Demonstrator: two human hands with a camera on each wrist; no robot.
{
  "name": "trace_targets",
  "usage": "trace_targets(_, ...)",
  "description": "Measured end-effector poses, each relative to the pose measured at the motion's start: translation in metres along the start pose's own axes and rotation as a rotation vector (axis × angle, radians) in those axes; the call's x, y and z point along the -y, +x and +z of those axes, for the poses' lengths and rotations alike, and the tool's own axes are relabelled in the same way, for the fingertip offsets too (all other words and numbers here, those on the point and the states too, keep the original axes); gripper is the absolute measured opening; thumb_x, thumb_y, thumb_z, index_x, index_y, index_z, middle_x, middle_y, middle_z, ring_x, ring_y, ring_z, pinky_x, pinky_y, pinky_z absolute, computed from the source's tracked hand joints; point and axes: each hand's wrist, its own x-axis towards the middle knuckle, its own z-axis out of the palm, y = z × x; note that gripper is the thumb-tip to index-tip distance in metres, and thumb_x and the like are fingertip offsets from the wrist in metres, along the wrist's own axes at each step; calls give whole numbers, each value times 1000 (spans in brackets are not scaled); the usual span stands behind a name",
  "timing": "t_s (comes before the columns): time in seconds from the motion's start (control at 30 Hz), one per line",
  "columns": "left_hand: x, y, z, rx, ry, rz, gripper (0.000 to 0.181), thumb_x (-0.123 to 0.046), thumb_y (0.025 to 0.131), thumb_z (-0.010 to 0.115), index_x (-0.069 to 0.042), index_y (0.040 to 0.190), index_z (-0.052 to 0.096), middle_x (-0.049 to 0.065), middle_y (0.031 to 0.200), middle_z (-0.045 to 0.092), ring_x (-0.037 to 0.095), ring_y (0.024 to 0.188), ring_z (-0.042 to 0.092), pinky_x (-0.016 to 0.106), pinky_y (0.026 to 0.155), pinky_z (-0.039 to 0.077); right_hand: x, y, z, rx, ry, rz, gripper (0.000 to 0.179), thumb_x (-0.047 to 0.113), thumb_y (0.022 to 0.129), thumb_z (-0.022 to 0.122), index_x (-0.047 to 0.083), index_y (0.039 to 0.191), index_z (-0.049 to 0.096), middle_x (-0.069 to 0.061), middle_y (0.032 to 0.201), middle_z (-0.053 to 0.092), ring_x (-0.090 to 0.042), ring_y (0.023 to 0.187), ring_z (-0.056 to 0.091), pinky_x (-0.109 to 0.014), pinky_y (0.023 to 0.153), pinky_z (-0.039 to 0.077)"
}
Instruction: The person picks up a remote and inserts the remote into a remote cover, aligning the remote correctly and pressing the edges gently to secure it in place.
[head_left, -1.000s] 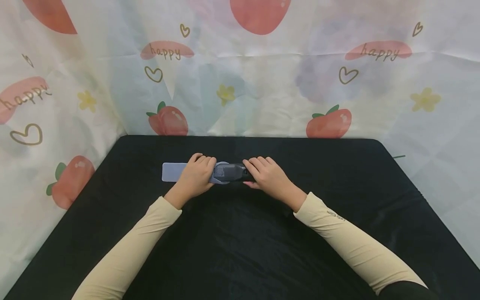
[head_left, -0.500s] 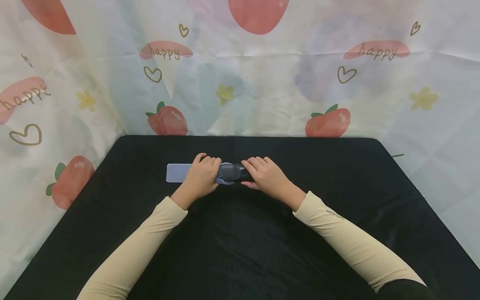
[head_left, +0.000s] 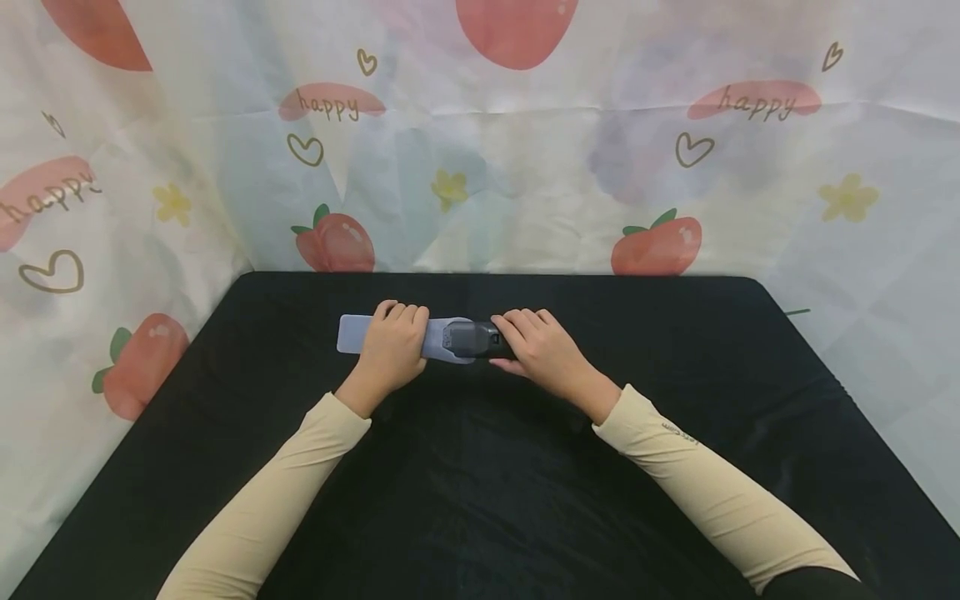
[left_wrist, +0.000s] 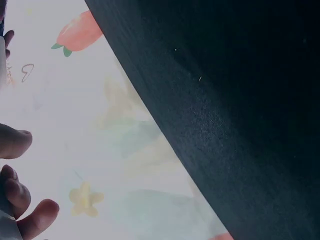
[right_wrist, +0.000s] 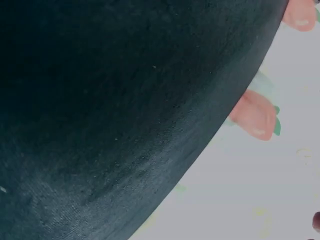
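Note:
A long, flat blue-grey piece point(head_left: 352, 334) with a rounded right end lies crosswise between the hands in the head view, over the back half of the table. A black handle-like part point(head_left: 468, 340) overlaps that rounded end. My left hand point(head_left: 394, 343) grips the blue-grey piece near its middle, fingers over the far edge and thumb on the near one. The black part's right end is held by my right hand point(head_left: 542, 350), which hides it. At the left edge of the left wrist view several fingers point(left_wrist: 37, 220) show. A single fingertip point(right_wrist: 316, 221) enters the right wrist view.
A black cloth-covered table point(head_left: 480, 500) spreads under both arms. Behind it and on both sides hangs a pale curtain point(head_left: 525, 167) printed with fruit, hearts and "happy". Light sleeves point(head_left: 262, 500) cover both forearms.
The blue-grey piece and black part have shifted right and slightly away from me. My left hand moved right, then back left, and more blue-grey shows beside it. My right hand moved slightly right.

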Motion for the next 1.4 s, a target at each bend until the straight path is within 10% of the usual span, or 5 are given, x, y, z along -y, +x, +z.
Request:
trace_targets(0.8,-15,-2,2,26,-25,-9,27,-11,65,70,-3,86,55,9,77,62,25,76,60,41,90,44,6,0,1,29,-16,-3,59,42,70,79,1,109,62,-9,94,63,-22,83,61,-35,69,47)
trace_targets(1.4,-13,8,-7,-322,57,137,13,-3,85,60,-5,96,67,7,89,69,22,83,63,40,89,48,-10,3,-14,9,136,43,39,28,78,74,-2,101,63,-11,80,68,-17,60,62,-30,57,54)
